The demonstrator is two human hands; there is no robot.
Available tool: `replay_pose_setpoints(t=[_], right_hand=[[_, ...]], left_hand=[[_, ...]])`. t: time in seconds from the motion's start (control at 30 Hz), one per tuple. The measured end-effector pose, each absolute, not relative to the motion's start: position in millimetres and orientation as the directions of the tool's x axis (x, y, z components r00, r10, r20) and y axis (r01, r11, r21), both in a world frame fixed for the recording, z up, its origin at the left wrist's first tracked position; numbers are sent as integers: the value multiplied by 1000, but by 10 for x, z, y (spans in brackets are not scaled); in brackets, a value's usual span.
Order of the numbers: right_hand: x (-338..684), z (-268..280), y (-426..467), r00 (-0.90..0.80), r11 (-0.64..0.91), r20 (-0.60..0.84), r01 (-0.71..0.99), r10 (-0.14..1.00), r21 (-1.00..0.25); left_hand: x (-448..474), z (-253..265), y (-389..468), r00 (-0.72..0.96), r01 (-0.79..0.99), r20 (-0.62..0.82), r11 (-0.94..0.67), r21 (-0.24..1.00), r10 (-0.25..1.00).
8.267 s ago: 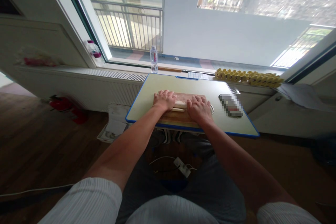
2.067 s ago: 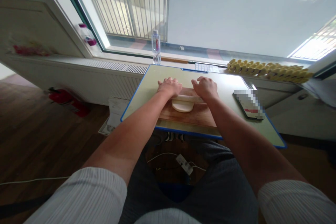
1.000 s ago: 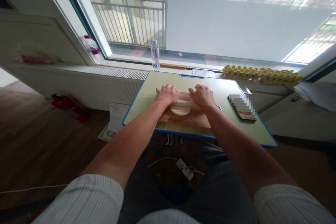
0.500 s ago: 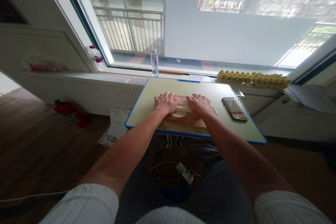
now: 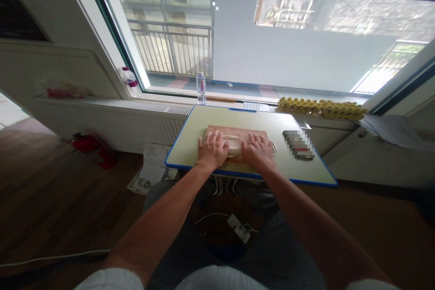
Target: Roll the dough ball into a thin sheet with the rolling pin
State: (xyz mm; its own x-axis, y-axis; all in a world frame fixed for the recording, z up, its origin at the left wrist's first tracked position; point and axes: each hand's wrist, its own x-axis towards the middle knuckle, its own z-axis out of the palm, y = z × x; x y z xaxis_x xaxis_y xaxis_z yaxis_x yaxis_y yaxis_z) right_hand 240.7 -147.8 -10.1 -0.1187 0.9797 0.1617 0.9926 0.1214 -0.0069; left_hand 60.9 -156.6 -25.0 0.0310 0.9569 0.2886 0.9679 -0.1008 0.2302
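Note:
A pale flattened piece of dough lies on a wooden cutting board. Across it runs a light-coloured rolling pin, its ends covered by my hands. My left hand rests palm down over the left end, fingers stretched forward. Over the right end my right hand lies the same way, fingers spread and flat. A metal ring handle of the board shows just right of my right hand. The part of the dough under the pin and fingers is hidden.
The board sits on a small blue-edged table. A phone-like item, blurred out, lies at its right. On the sill stand a water bottle and a yellow corrugated strip. A power strip lies on the floor.
Both hands and the rolling pin have come back toward me along the board. More of the board and dough shows beyond them. The view has tilted up a little.

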Motion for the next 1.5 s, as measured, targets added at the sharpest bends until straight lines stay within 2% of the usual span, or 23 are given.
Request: replay_pose_setpoints(t=[0.2, 0.33, 0.6, 0.93, 1.33, 1.5], right_hand=[[2357, -262, -1808, -17, 43, 304, 996, 952, -79], [2350, -371, -1946, 24, 20, 349, 992, 937, -122], [2342, -317, -1934, 16, 29, 335, 991, 942, -128], [2329, -186, -1623, -11, 51, 320, 992, 947, -115], [2423, -148, -1220, -97, 107, 168, 993, 981, -53], [2416, -136, -1078, -68, 86, 150, 989, 986, -120]], left_hand=[[609, -364, -1838, 39, 970, 372, -124, 209, 928], [586, -392, -1994, 56, 974, 356, -129, 185, 933], [568, -382, -2051, 39, 976, 305, -103, 194, 952], [593, -238, -1736, 22, 969, 242, -80, 233, 970], [576, -183, -1263, 33, 965, 172, -76, 251, 985], [559, -161, -1071, 49, 966, 131, -80, 247, 990]])
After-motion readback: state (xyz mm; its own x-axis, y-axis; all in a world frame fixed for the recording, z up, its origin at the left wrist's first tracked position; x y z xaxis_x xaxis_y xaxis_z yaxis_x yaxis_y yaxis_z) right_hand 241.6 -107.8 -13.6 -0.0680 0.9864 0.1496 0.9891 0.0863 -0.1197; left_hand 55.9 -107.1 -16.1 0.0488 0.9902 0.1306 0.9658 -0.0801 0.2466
